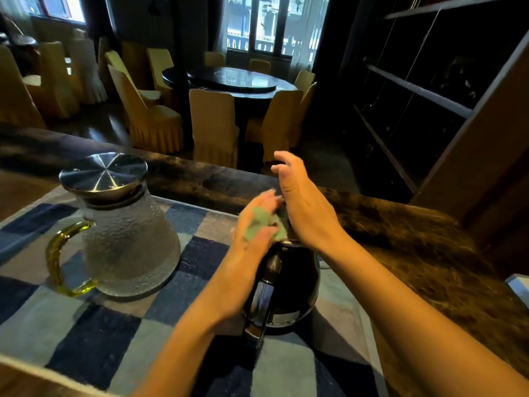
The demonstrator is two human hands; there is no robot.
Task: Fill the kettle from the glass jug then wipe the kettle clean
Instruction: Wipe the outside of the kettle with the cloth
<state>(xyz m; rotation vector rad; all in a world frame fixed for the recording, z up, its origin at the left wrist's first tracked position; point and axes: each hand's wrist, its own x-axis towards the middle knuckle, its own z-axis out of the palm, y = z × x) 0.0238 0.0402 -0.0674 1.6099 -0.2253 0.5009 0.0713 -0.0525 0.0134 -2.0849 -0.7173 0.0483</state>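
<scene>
A black kettle stands on a blue checked mat, handle toward me. My left hand presses a green cloth against the kettle's top, which the hands mostly hide. My right hand rests against the kettle's upper right side, fingers spread and lifted, gripping nothing. A textured glass jug with a metal lid and a yellow-green handle stands to the left of the kettle, apart from both hands.
A dark marbled counter ledge runs behind and to the right of the mat. Beyond it are a round dining table with covered chairs, and dark shelving at the right.
</scene>
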